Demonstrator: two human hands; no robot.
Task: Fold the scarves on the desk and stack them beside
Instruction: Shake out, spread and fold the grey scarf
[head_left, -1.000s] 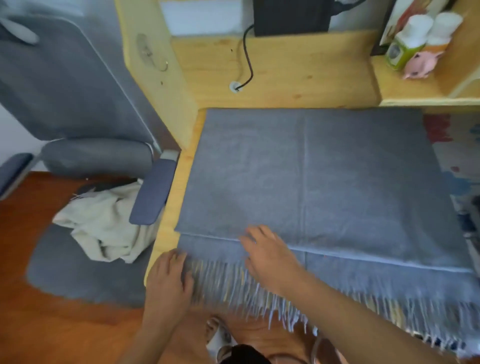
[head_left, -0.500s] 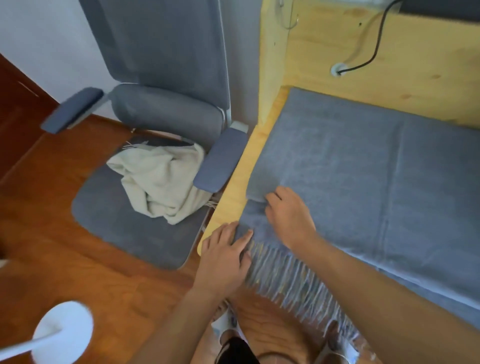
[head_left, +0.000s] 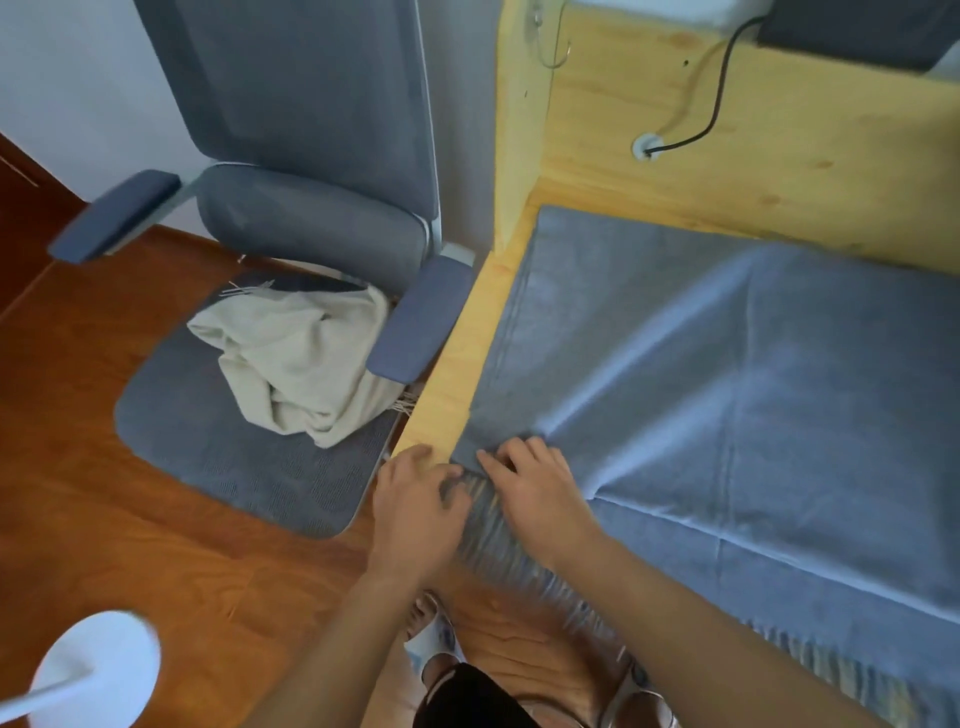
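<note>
The grey scarf (head_left: 727, 389) is spread on the desk (head_left: 452, 374), right of frame. Its near-left corner, lying flat half a second ago, is now bunched and pinched by the right hand (head_left: 535, 488); the left hand (head_left: 415, 514) grips the fringe (head_left: 493, 540). The next fold is judged starting.

Bare forearms, no sleeves; black garment (head_left: 467, 696) at waist; light strappy sandals (head_left: 434, 642) on feet.

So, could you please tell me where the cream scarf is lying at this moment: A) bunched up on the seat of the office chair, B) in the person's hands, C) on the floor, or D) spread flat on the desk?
A: the cream scarf lies crumpled on the seat of the office chair, while both hands work at the grey scarf on the desk.
</note>
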